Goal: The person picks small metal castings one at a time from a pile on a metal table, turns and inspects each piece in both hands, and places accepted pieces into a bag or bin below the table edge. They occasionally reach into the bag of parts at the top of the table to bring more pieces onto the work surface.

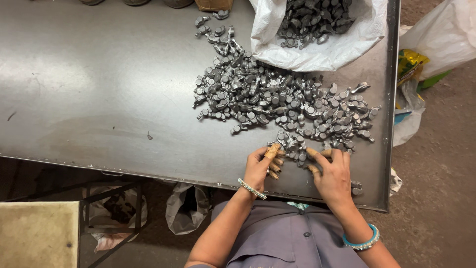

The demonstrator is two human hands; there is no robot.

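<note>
Both hands, left (260, 166) and right (333, 173), pinch small metal parts (293, 147) at the near edge of the big pile (277, 99); most of the pile, and more in the sack (317, 34) behind it, looks unhandled.

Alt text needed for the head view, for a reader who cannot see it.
Seen from above, a person's left hand and right hand, fingertips taped, pick at the near edge of a pile of small grey metal parts on a steel table. An open white sack holding more parts sits at the far edge.
</note>
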